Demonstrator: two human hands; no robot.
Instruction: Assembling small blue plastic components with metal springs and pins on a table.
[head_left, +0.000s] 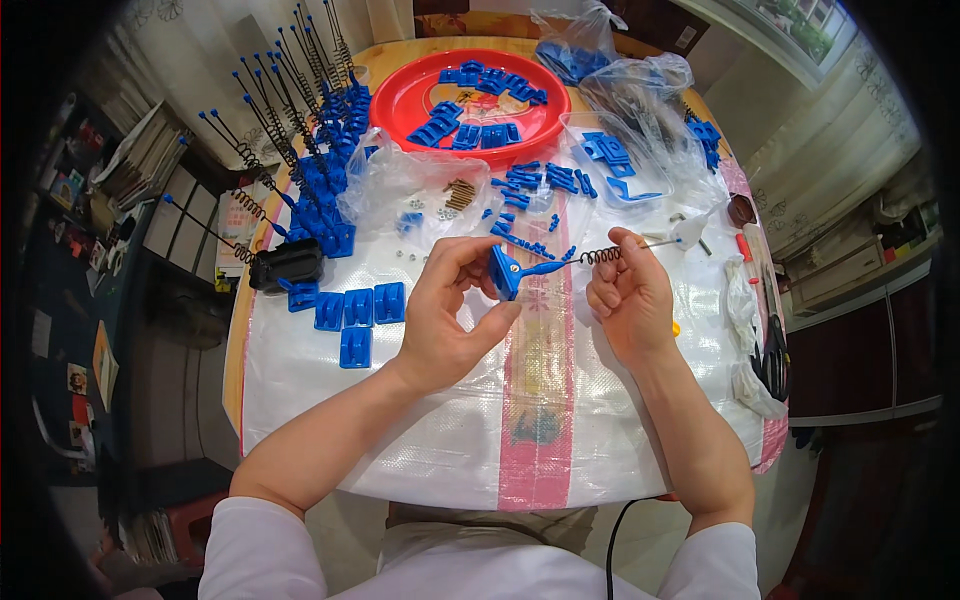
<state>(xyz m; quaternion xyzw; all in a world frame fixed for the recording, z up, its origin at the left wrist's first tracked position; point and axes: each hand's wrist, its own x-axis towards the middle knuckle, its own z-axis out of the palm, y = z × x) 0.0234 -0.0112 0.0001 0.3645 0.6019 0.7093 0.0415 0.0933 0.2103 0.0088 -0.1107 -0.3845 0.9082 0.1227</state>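
My left hand [450, 310] pinches a small blue plastic bracket [504, 272] between thumb and fingers. A blue arm runs from the bracket into a dark coil spring [600, 256] on a thin metal rod. My right hand [628, 296] grips that spring and rod near its middle, and the rod's free end points right. Both hands are held above the white woven sheet [400, 420] covering the table. Several flat blue plastic blocks [357, 308] lie just left of my left hand.
A red round tray [400, 100] with blue parts sits at the back. A stack of finished spring-and-rod assemblies [310, 150] stands at the back left beside a black box [287, 264]. Clear plastic bags [640, 110] of blue parts lie at the back right. Scissors [772, 360] rest at the right edge.
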